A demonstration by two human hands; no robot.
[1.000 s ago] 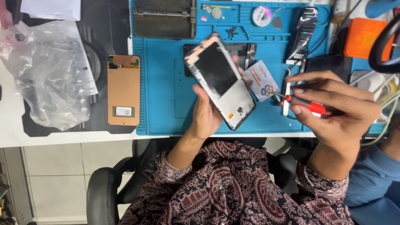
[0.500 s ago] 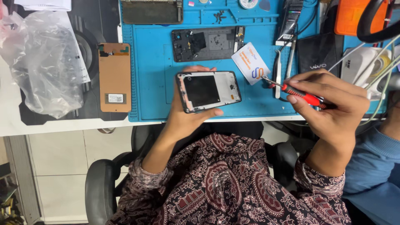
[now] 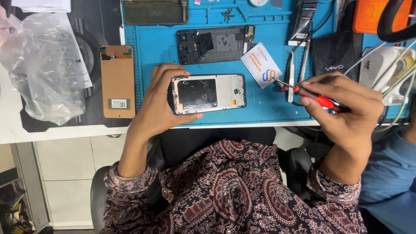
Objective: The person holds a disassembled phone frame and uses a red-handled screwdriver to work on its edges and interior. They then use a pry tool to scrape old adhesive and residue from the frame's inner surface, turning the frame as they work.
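We see one phone frame [image 3: 209, 93] clamped in our left hand [image 3: 158, 104], over the blue mat [image 3: 151, 60]. One red screwdriver [image 3: 310, 94] pinched in our right hand [image 3: 346, 110], right of the frame.

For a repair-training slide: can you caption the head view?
Left hand holds an opened phone frame over the blue mat; right hand grips a red screwdriver.

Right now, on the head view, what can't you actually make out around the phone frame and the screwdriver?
- Screwdriver: tip type too small to tell; handle end hidden in the right hand.
- Phone frame: left edge covered by the left hand; its screws too small to see.
- Dark panel at the mat's top: cut off by the frame edge.
- Orange box: cut by the top edge, partly behind a black cable.
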